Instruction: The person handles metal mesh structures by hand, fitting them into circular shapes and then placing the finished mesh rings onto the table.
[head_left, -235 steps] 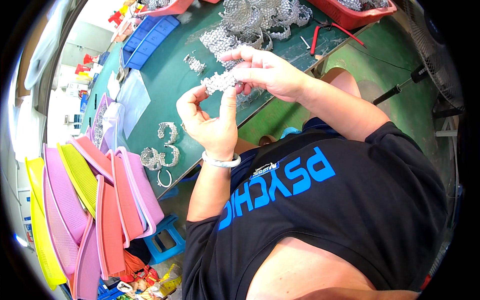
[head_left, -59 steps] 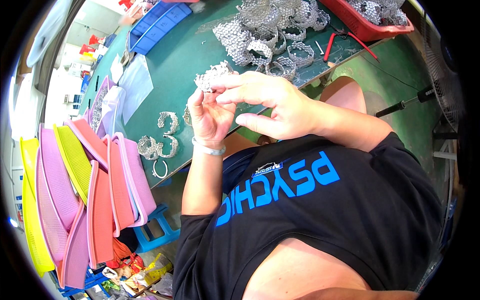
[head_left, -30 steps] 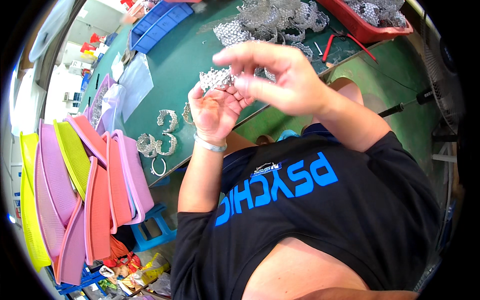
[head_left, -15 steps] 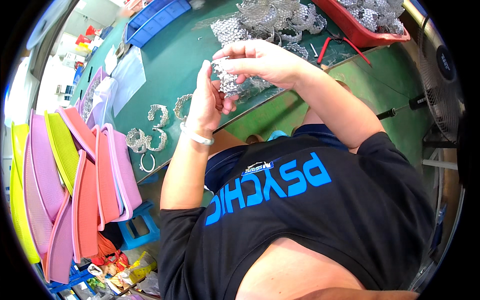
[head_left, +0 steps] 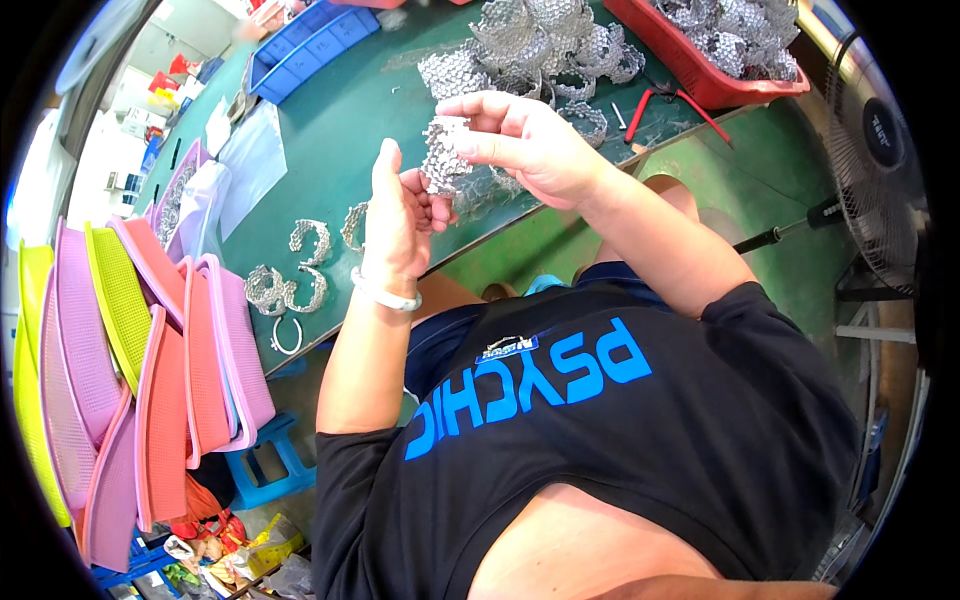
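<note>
A silver openwork metal cuff [head_left: 445, 157], bumpy and lattice-like, is up between my two hands above the table's near edge. My right hand [head_left: 535, 145] pinches its upper right side between thumb and fingers. Below and to the left, my left hand [head_left: 402, 220] has its fingers curled against the lower edge, with the thumb raised away from the metal. The piece partly hides those fingertips. On the table left of my hands lie several similar curved silver pieces [head_left: 310, 240] and a thin open ring [head_left: 287, 336].
A heap of silver lattice pieces [head_left: 540, 50] lies beyond my hands. Red-handled pliers [head_left: 640, 115] rest beside a red bin [head_left: 700, 85] of similar pieces. A blue tray [head_left: 315, 50] stands far left. Colourful baskets [head_left: 165, 400] are stacked left; a fan [head_left: 870, 150] stands right.
My left thumb has moved away from the cuff, and the left hand has dropped slightly. My right hand keeps its pinch with the fingers more bent. The whole view has shifted a little.
</note>
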A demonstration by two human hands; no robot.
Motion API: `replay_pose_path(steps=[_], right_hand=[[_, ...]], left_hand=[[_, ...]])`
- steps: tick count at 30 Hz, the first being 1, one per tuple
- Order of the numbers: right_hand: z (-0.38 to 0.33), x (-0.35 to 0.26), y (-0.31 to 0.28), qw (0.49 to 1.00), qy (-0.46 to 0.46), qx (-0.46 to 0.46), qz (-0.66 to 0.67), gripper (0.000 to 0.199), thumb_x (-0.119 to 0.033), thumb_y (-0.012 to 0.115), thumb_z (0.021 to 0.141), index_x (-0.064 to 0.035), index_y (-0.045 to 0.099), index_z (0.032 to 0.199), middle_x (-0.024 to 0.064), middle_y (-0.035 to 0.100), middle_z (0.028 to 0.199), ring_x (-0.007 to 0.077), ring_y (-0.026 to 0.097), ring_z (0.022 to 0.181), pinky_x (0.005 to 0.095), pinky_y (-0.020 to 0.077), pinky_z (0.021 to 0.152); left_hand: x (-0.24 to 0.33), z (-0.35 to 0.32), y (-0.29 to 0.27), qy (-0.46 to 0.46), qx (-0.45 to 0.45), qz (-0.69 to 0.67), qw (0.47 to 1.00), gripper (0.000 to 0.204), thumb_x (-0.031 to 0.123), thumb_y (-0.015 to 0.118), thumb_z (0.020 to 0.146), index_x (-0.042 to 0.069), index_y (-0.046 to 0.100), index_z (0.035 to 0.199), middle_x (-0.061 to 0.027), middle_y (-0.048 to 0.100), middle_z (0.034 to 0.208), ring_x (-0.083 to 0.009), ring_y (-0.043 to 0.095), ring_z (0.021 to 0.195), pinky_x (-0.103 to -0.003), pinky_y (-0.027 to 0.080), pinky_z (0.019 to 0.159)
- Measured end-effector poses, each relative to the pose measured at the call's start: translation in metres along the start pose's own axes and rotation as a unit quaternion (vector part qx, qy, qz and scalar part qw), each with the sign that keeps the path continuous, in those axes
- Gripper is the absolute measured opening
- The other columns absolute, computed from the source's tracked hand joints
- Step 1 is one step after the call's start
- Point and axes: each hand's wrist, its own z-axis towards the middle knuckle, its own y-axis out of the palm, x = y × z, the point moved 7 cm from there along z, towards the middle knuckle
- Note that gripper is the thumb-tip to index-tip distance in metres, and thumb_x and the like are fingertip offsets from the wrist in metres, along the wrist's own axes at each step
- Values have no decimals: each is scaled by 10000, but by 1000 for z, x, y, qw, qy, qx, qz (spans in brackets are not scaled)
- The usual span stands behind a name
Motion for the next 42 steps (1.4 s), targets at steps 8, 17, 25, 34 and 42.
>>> replay_pose_path(steps=[8,17,25,34,42], right_hand=[[-7,-16,2,993,-110,45,-1,563,-8,676,756,8,389,1240,97,533,1120,131,515,997,270,447,870],[-16,-26,5,936,-267,48,-225,734,33,675,727,-8,260,1331,169,448,1258,219,424,1185,335,301,1023],[-28,-37,13,858,-360,97,-352,745,-16,708,684,2,309,1312,170,499,1211,249,508,1123,322,400,932],[-36,-39,21,798,-421,112,-416,626,7,690,653,-10,422,1218,147,529,1149,309,522,1051,366,410,908],[-37,-40,24,788,-406,88,-455,664,16,695,629,-11,415,1230,160,488,1193,334,470,1111,387,385,927]], left_hand=[[18,-27,8,154,47,-33,986,351,329,405,934,62,535,746,-26,494,633,-116,435,562,-291,401,582],[36,-48,24,271,101,35,957,238,184,555,876,29,481,1041,-62,543,868,-130,555,734,-236,458,625],[36,-40,36,281,102,25,954,517,162,621,841,19,317,1233,-114,489,1048,-159,550,881,-278,484,712],[36,-31,47,236,24,-65,969,685,63,693,765,18,230,1268,-164,452,1117,-172,515,958,-283,464,825],[39,-31,44,253,-17,-80,964,684,-25,638,770,23,207,1299,-168,445,1138,-188,507,1006,-300,448,867]])
